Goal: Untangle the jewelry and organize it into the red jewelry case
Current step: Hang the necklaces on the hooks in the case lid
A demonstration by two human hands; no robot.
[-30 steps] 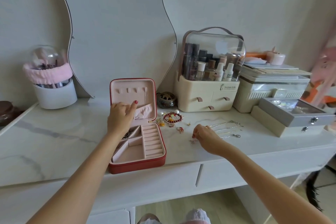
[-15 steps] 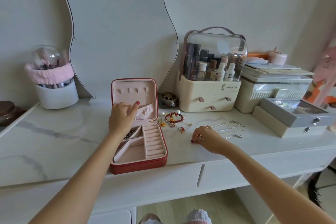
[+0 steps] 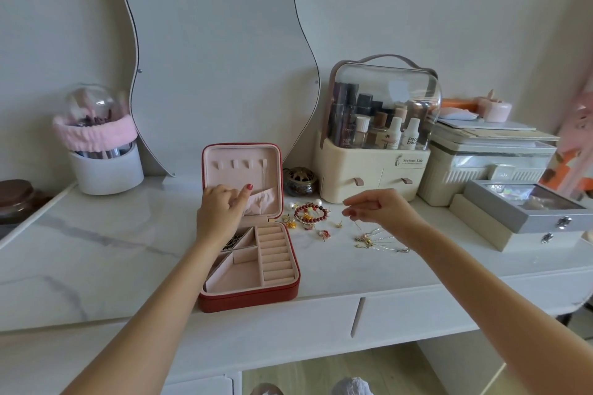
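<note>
While the red jewelry case (image 3: 250,266) lies open near the front edge of the white marble tabletop (image 3: 96,250), its pink-lined lid stands upright at the far side. The left hand (image 3: 221,212) rests against the lid's lower pocket, fingers curled and the forefinger stretched out onto the pink lining. To the right, the right hand (image 3: 382,207) hovers above the table with thumb and fingertips pressed together, pinching a thin chain (image 3: 357,226) that hangs down to a tangle of gold and silver necklaces (image 3: 375,240) lying on the marble. Between case and tangle sit a red beaded bracelet (image 3: 310,212), pearl pieces and small gold earrings (image 3: 290,222), just right of the case. One far-left compartment of the case holds something dark; what it is cannot be made out. Farther back stand a wavy mirror (image 3: 218,51) and a cream cosmetics organizer (image 3: 372,170).
</note>
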